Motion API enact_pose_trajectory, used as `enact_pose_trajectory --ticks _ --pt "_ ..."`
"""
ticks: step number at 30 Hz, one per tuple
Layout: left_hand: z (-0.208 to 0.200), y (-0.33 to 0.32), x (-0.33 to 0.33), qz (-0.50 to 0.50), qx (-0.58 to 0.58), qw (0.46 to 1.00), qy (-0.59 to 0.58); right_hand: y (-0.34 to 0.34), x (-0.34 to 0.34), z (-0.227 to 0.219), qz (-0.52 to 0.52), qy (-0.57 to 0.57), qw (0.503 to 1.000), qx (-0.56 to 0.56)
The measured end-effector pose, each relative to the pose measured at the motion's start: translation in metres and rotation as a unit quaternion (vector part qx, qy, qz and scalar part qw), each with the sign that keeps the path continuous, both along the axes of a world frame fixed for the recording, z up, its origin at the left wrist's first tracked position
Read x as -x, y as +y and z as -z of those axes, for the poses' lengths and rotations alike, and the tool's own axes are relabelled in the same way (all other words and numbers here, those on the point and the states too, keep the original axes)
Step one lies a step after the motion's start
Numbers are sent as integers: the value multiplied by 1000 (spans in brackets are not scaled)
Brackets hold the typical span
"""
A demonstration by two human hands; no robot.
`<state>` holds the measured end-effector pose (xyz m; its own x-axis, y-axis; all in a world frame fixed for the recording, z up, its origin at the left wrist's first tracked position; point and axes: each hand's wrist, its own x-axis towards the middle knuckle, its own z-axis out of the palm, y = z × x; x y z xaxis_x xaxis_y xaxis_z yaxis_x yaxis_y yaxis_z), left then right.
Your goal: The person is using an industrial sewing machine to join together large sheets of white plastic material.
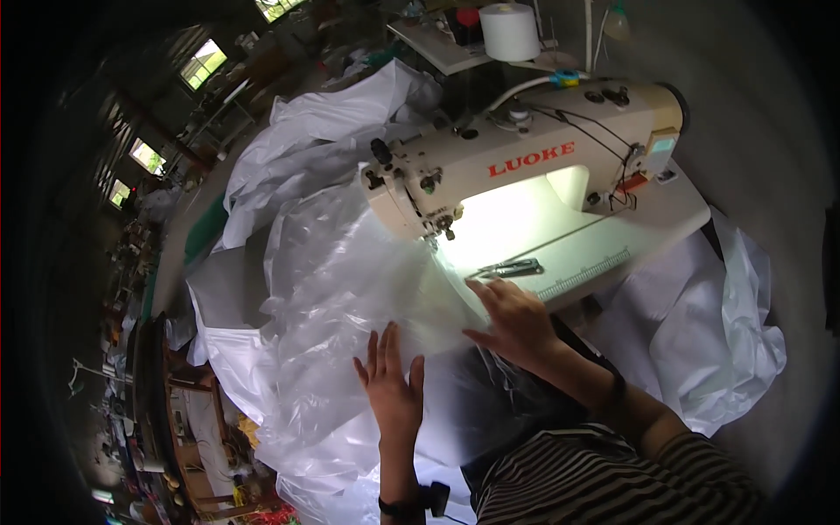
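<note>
A sewing machine (534,166) stands in front of me, its lamp lighting the bed under the arm. Translucent white plastic sheeting (324,289) lies in wrinkled folds to the left of the needle and down toward my lap. My left hand (392,385) rests on this sheeting with its fingers spread. Nearer the machine, my right hand (514,324) reaches over the front edge of the bed, fingers apart, where sheeting and bed meet. Just beyond its fingertips lies a small pair of thread snips (516,268). Neither hand grips anything I can see.
A white thread cone (511,31) stands behind the machine. More white sheeting (700,324) hangs at the right, and another heap (332,114) lies at the far left. A wooden rack (197,429) stands at the lower left. Black cables cross the machine's right end.
</note>
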<state>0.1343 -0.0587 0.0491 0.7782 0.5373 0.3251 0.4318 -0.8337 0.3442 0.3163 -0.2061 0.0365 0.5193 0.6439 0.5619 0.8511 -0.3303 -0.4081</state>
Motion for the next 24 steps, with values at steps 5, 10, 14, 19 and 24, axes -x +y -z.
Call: enact_pose_trajectory --ticks 5,10,14,19,24 --pt "48 52 19 -75 -61 984 152 13 -15 30 5 50 997 63" --pt "36 65 43 -41 -48 993 104 2 -18 38 -10 76 994 76" --pt "32 20 39 112 -25 991 72 0 -19 32 -45 76 993 76" --pt "10 -5 32 211 -16 957 198 -5 -19 28 -48 90 988 112" --pt "3 -20 -20 185 134 971 -72 -5 -17 29 -64 103 986 110"
